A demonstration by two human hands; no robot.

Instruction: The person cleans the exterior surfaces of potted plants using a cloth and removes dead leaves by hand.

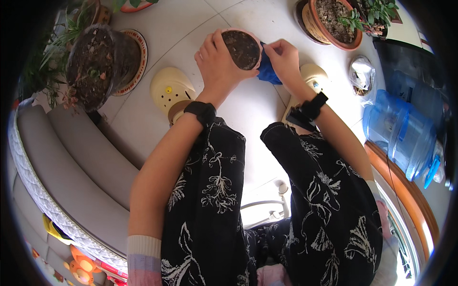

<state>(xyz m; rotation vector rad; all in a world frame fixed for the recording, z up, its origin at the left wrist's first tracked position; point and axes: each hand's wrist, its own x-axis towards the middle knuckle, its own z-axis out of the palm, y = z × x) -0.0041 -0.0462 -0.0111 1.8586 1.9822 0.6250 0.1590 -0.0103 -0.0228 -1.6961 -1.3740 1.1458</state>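
A small pinkish flowerpot [248, 33] filled with dark soil [240, 50] is in front of me, between my feet. My left hand [222, 57] grips its left side, fingers spread over the far rim and thumb along the near edge. At the pot's right side, my right hand [285, 57] pinches a dark blue cloth [268, 70] between thumb and bent fingers. The cloth lies against the pot's outer wall. My hands hide much of the pot's side and base.
A large dark planter [125, 53] stands left on a patterned saucer [142, 44]. Upper right is a terracotta pot [350, 44]. Clear blue water bottles [400, 132] lie right, near a plastic bag [361, 73]. A grey sofa [75, 153] borders the left. Cream clogs [170, 84] flank the pot.
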